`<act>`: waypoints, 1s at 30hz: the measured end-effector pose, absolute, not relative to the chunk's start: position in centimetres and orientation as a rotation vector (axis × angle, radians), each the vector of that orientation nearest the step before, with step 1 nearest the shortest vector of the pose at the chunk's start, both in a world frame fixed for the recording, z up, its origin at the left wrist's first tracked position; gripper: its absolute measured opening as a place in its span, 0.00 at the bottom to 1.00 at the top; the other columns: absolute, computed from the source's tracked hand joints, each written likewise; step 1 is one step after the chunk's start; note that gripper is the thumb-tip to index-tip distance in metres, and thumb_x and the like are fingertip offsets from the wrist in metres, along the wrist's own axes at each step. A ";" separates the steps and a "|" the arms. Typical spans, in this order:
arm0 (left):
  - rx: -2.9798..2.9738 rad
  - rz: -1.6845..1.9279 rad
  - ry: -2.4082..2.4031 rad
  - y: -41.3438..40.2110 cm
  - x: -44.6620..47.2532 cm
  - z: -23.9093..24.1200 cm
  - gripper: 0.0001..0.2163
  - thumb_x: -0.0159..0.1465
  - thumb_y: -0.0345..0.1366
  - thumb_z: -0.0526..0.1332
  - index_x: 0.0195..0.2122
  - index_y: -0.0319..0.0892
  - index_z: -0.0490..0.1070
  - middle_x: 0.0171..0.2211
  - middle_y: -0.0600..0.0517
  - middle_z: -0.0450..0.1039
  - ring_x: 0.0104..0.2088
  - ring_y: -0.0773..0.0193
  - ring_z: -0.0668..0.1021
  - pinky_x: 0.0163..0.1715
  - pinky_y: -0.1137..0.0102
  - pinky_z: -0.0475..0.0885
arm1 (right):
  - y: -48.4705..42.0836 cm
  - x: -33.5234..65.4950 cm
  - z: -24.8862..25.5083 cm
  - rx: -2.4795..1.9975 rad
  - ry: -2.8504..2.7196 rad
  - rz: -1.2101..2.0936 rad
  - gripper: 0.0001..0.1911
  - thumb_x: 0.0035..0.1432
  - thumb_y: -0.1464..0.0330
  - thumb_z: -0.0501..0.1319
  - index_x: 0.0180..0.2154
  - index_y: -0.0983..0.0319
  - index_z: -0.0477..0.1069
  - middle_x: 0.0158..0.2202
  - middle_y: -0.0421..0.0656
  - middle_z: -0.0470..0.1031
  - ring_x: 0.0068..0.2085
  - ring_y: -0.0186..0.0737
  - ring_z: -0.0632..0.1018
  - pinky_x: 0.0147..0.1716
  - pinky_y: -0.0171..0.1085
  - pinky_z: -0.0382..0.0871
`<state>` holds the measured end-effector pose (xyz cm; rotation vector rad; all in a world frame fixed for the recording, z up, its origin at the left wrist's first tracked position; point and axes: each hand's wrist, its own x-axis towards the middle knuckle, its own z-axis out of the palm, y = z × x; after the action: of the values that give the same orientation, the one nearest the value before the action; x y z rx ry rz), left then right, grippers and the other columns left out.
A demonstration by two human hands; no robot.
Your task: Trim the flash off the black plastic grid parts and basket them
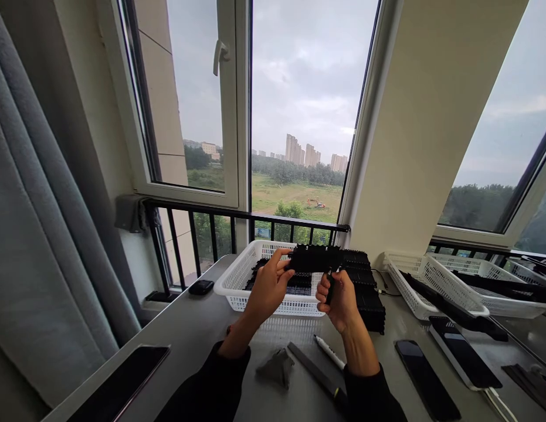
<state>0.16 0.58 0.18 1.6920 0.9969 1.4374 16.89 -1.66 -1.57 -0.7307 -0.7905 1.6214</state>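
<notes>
My left hand (269, 282) is closed on the left end of a black plastic part (314, 258), a long flat piece with a toothed upper edge, raised above a white basket. Wrapped in my right hand (341, 299) is a small black-handled pliers-like tool (329, 288); its tip meets the part's lower right edge, though the jaws are too small to make out. Behind the hands, the white basket (231, 287) holds more black parts (299, 284). A stack of similar black parts (365, 287) stands on the table to the right of the basket.
Nearer me lie a crumpled grey cloth (277, 368), a flat file (314, 369) and a white marker (329, 350). Phones (426, 375) and more white baskets (435, 281) occupy the right; another phone (123, 381) is at left. A railing (250, 217) borders the window.
</notes>
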 end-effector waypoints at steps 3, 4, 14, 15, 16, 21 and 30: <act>1.677 1.432 0.967 0.6 0.1 0.3 0.17 0.57 0.35 0.60 0.48 0.43 0.67 0.41 0.44 0.80 0.43 0.53 0.82 0.46 0.59 0.75 | -1.9 17.0 -1.6 -0.737 -0.849 1.646 0.20 0.46 0.50 0.59 0.24 0.59 0.58 0.21 0.33 0.53 0.21 0.28 0.53 0.17 0.28 0.40; 1.662 1.436 0.959 0.7 0.1 0.3 0.17 0.57 0.36 0.60 0.48 0.44 0.67 0.41 0.44 0.80 0.43 0.53 0.82 0.46 0.59 0.75 | -2.0 17.1 -1.6 -0.751 -0.874 1.618 0.21 0.47 0.49 0.60 0.25 0.59 0.58 0.21 0.33 0.53 0.22 0.28 0.53 0.18 0.28 0.41; 1.546 1.392 1.012 0.0 0.0 1.1 0.20 0.54 0.46 0.68 0.44 0.43 0.68 0.34 0.48 0.80 0.34 0.53 0.83 0.36 0.61 0.78 | -1.6 17.6 -2.1 -1.072 -0.984 0.531 0.21 0.43 0.53 0.71 0.30 0.62 0.70 0.23 0.34 0.62 0.27 0.32 0.63 0.28 0.33 0.59; 1.544 1.376 0.971 -0.1 0.1 1.1 0.20 0.54 0.46 0.68 0.43 0.42 0.68 0.32 0.49 0.80 0.34 0.52 0.83 0.37 0.61 0.78 | -1.5 17.5 -2.2 -1.079 -0.994 0.526 0.21 0.44 0.53 0.71 0.27 0.63 0.69 0.23 0.34 0.63 0.27 0.33 0.63 0.28 0.34 0.59; 1.543 1.367 0.939 -0.1 0.1 1.1 0.19 0.54 0.47 0.68 0.42 0.42 0.69 0.31 0.49 0.79 0.36 0.52 0.83 0.37 0.61 0.78 | -1.4 17.4 -2.3 -1.078 -0.996 0.525 0.21 0.45 0.52 0.70 0.26 0.63 0.68 0.23 0.35 0.63 0.27 0.33 0.63 0.28 0.34 0.59; 1.569 1.365 0.921 -0.1 0.4 1.1 0.19 0.56 0.49 0.66 0.40 0.41 0.69 0.32 0.48 0.80 0.39 0.51 0.83 0.41 0.61 0.77 | -1.6 17.2 -2.4 -1.037 -0.957 0.559 0.22 0.47 0.50 0.68 0.26 0.64 0.69 0.22 0.36 0.64 0.27 0.33 0.65 0.28 0.34 0.60; 1.586 1.376 0.929 0.1 0.3 0.9 0.18 0.57 0.42 0.64 0.45 0.43 0.64 0.36 0.49 0.79 0.36 0.56 0.83 0.39 0.63 0.77 | -1.3 17.3 -2.4 -1.001 -0.892 0.604 0.25 0.53 0.51 0.63 0.45 0.62 0.72 0.35 0.42 0.73 0.32 0.37 0.70 0.26 0.33 0.61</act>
<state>0.27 0.14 0.86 1.5855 0.9293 1.3764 17.31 -1.26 -2.38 -1.0006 -0.8917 0.6044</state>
